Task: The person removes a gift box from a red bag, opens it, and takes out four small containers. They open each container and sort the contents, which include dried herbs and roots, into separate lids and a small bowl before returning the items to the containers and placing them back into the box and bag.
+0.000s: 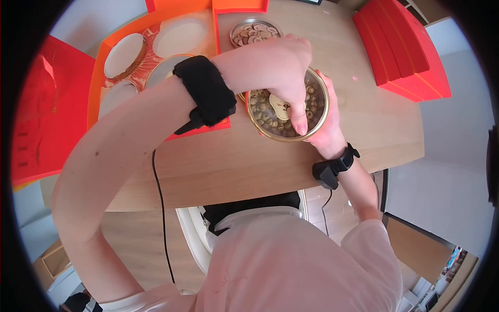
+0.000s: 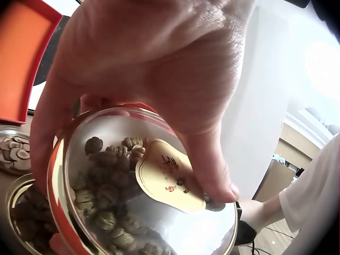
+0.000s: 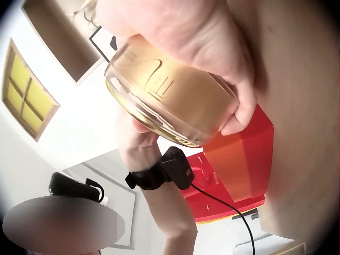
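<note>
A round clear-topped can (image 1: 270,127) with a gold rim is held up over the table. Through its lid show small, wrinkled, greenish-brown dried pieces and a cream gourd-shaped label (image 2: 164,175). From above, my left hand (image 1: 283,67) grips the can, its thumb lying across the lid beside the label and its fingers reaching over the far side. My right hand (image 1: 328,122) holds the same can from the right, with the palm partly hidden behind it. The can's pale gold side (image 3: 175,90) shows under that hand in the right wrist view.
A round tin of sliced dried pieces (image 1: 254,34) stands behind the can. Another gold-rimmed tin (image 2: 16,207) with dark contents sits below it. At left lies an orange gift box (image 1: 106,49) with round recesses; red boxes (image 1: 395,47) stand at right.
</note>
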A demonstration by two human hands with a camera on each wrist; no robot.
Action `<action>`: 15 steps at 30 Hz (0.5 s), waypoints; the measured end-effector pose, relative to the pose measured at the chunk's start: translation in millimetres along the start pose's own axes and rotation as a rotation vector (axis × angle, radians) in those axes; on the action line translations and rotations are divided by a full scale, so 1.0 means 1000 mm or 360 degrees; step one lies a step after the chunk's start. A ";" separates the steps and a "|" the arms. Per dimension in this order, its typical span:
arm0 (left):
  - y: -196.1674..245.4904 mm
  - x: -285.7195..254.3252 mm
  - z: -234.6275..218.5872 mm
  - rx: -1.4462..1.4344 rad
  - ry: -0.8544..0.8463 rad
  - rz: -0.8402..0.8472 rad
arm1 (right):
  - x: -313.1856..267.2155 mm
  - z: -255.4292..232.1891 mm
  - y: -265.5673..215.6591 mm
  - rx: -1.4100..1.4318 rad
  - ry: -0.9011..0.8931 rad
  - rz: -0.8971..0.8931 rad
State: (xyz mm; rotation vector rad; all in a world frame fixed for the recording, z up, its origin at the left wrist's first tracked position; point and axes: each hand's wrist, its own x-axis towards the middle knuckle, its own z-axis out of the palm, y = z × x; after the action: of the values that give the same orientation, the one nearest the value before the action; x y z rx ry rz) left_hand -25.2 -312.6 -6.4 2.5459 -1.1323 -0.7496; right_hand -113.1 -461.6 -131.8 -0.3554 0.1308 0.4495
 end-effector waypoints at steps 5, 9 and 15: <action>0.007 -0.002 -0.006 0.0083 0.0068 0.0005 | 0.005 0.016 0.004 0.0004 0.0246 -0.0052; 0.023 -0.002 0.008 0.0171 0.0288 -0.0044 | 0.002 0.026 0.003 -0.0017 0.0251 0.0063; 0.025 0.001 0.009 0.0122 0.0353 -0.0228 | 0.003 0.003 -0.001 0.0430 -0.0158 0.0101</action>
State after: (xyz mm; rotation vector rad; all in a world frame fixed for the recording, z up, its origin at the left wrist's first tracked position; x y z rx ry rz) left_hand -45.4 -329.8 -4.0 2.7152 -0.9324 -0.4470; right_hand -109.4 -459.7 -129.0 -0.0637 0.1049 0.5040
